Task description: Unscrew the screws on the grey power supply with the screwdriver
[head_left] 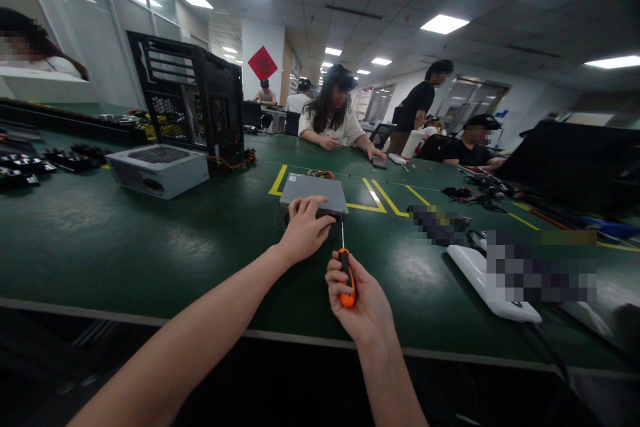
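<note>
A grey computer power supply (pixel 320 189) sits on the green table in front of me. My left hand (pixel 306 227) grips it, with fingers over its top and the thumb along its near side. In my right hand (pixel 364 293) is an orange-and-black screwdriver (pixel 345 277), fingers wrapped round the handle. Its thin metal shaft points away from me, and the tip is at the lower right of the power supply's near face. Whether the tip sits in a screw is too small to tell. Coloured cables (pixel 321 175) show behind the unit.
A second power supply (pixel 159 172) lies at left, before an open black computer case (pixel 193 93). Dark parts (pixel 75 157) lie further left. A white power strip (pixel 493 283) and cables are on the right. Across the green table (pixel 200 260) a person (pixel 334 113) sits.
</note>
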Tool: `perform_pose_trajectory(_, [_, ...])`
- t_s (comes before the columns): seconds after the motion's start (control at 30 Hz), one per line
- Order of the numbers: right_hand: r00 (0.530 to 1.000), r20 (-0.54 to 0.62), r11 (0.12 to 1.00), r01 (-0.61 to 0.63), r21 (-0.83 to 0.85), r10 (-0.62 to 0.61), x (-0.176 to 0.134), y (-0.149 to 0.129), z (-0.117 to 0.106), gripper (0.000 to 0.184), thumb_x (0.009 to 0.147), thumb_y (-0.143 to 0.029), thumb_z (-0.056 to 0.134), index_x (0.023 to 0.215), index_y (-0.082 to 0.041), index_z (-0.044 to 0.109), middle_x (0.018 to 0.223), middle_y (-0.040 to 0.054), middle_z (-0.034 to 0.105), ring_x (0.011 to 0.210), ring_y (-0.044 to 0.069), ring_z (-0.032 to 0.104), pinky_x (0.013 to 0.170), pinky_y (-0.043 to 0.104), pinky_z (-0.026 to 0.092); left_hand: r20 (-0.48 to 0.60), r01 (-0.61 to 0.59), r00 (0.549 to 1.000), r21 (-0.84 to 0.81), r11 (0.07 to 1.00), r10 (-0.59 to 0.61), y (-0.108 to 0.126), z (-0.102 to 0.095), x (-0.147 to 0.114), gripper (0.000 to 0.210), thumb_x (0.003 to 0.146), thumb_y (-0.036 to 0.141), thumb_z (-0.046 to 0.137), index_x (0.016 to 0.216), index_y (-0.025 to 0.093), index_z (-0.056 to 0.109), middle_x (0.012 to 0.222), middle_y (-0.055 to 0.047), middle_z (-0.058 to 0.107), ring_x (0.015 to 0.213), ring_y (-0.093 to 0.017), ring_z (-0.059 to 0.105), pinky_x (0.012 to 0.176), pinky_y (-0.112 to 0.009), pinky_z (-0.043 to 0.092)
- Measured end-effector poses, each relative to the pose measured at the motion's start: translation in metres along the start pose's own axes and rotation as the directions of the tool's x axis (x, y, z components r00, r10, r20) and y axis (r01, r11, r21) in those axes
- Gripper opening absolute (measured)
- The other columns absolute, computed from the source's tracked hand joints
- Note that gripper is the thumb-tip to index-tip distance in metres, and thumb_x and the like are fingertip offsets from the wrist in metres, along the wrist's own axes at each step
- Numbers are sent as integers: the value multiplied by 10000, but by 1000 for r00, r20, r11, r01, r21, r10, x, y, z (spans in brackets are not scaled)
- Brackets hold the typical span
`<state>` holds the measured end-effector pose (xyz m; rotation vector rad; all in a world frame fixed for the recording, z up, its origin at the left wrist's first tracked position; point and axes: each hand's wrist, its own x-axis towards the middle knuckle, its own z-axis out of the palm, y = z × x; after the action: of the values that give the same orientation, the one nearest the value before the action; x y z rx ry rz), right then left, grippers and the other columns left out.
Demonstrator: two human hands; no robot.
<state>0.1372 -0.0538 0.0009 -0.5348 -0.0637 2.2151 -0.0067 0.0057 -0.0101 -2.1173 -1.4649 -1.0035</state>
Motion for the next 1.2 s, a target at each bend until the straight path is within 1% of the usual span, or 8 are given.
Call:
perform_pose_trajectory(0.1, [1000,-9,999,23,-38,-24,0,2,-1,212,920,-253,331,962,-124,494,689,-10,449,466,19,426,310,73,307,17,-7,1000,-1,1000,7,0,0,0,211,784,219,544,946,290,658,1276,-49,426,1197,-259,329,979,-477,229])
perform_pose_trajectory(0.23, [999,-32,999,27,47,-26,-1,1,0,161,911,-231,358,869,-117,463,705,-12,437,438,1,385,284,64,265,29,-8,1000,-5,1000,9,0,0,0,219,780,231,552,952,302,667,1279,-36,431,1196,-253,330,982,-478,233])
perform_pose_trajectory(0.4, [1000,2,998,18,57,-18,-3,-4,-1,196,925,-229,312,915,-123,476,700,-16,445,462,5,412,328,59,336,34,9,999,-21,1000,-9,1,1,0,248,756,190,555,943,301,674,1240,-34,464,1176,-250,348,994,-484,224])
perform_pose_trajectory(0.5, [999,30,1000,10,27,-11,-3,-6,-1,233,929,-254,288,974,-132,480,689,-19,441,451,14,409,307,69,322,43,22,999,-26,999,-21,2,1,0,266,743,172,557,938,307,677,1233,-32,469,1167,-253,356,996,-493,221])
perform_pose_trajectory(0.7, [1000,1,993,26,117,-26,-3,-7,-1,150,918,-228,328,890,-140,446,714,-16,438,456,6,412,293,53,307,42,22,999,-31,999,-21,1,1,0,254,745,175,552,925,302,679,1232,-34,470,1160,-247,370,999,-489,222])
perform_pose_trajectory(0.9, [1000,26,999,-2,52,1,-1,-2,-1,216,924,-248,319,991,-114,474,712,-12,424,465,14,411,302,67,314,26,23,999,-30,999,-23,1,3,0,240,751,177,546,916,293,678,1223,-33,476,1149,-234,383,1014,-475,207])
perform_pose_trajectory(1.03, [1000,-12,994,7,113,-6,-1,-1,0,153,912,-250,361,914,-127,450,745,-6,428,459,2,400,286,57,281,37,22,999,-35,999,-21,1,2,0,238,758,186,542,921,296,676,1227,-30,472,1150,-232,380,1012,-475,209])
perform_pose_trajectory(1.2, [1000,18,997,-1,75,-1,0,-1,-1,175,924,-233,322,937,-132,465,699,-24,421,470,8,410,330,60,338,48,32,998,-33,999,-31,1,1,1,243,760,185,539,924,298,677,1229,-30,474,1154,-239,376,1004,-478,213])
